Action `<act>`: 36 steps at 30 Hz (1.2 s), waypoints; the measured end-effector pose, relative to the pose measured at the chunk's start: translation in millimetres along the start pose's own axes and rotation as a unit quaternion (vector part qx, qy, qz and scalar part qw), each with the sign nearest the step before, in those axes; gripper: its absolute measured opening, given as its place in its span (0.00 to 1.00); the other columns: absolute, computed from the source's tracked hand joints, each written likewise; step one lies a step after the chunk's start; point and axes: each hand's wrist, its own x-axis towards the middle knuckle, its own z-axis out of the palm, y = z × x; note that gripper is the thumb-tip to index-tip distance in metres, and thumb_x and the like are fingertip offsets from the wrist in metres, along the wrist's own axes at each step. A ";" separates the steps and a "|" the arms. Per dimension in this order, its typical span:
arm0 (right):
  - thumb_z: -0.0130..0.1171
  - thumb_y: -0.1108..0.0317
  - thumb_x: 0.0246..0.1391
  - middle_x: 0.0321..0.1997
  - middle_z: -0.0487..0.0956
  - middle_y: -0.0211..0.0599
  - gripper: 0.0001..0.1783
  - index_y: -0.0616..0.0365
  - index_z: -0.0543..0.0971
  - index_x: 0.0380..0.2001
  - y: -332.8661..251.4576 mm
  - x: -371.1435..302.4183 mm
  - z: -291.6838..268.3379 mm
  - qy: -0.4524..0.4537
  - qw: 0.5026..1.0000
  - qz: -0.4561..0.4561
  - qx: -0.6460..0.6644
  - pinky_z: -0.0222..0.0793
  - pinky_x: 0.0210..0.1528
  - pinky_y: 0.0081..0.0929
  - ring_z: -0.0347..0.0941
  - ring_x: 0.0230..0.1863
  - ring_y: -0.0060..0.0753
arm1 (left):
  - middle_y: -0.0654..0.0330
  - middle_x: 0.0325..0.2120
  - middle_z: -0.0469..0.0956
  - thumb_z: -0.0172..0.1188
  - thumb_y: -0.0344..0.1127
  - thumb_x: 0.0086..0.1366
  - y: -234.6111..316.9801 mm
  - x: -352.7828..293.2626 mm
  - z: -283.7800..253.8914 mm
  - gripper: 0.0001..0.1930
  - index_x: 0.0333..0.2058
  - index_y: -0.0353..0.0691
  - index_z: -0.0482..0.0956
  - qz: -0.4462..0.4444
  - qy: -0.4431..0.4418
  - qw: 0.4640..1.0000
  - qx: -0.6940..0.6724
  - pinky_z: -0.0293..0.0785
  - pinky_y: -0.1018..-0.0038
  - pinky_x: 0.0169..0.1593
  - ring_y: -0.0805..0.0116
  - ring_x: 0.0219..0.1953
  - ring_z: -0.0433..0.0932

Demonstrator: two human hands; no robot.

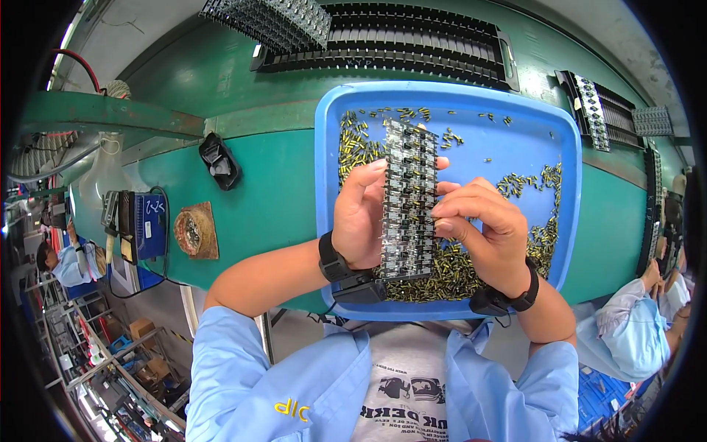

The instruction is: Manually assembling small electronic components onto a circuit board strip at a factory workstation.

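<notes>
My left hand [359, 217] grips a long panel of circuit boards [407, 199] by its left side, with fingertips showing past the right edge. Dense rows of small parts cover the panel, which is held tilted above a blue plastic tray [571, 199]. At the panel's right edge, my right hand [486, 228] is closed in a pinch; whatever is between thumb and forefinger is too small to make out. Beneath both hands, the tray holds many small black-and-yellow cylindrical components [456, 272], apparently capacitors, heaped mostly along the near side and left corner.
Black slotted racks [412, 44] stand behind the tray, one bearing more board panels [272, 22]. A black rack [618, 110] sits at far right. On the green bench, left, are a small black holder [219, 162], a round dish [193, 230] and a blue box [149, 225]. Co-workers [626, 331] sit nearby.
</notes>
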 end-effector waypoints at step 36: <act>0.75 0.71 0.47 0.36 0.80 0.28 0.12 0.53 0.84 0.36 -14.5 2.1 -2.5 -0.068 0.941 -0.199 -0.264 0.62 0.39 0.36 0.72 0.36 0.37 | 0.48 0.65 0.70 0.43 0.48 0.76 -5.7 0.0 -2.4 0.29 0.67 0.35 0.63 0.034 0.000 0.999 0.025 0.80 0.56 0.62 0.54 0.62 0.77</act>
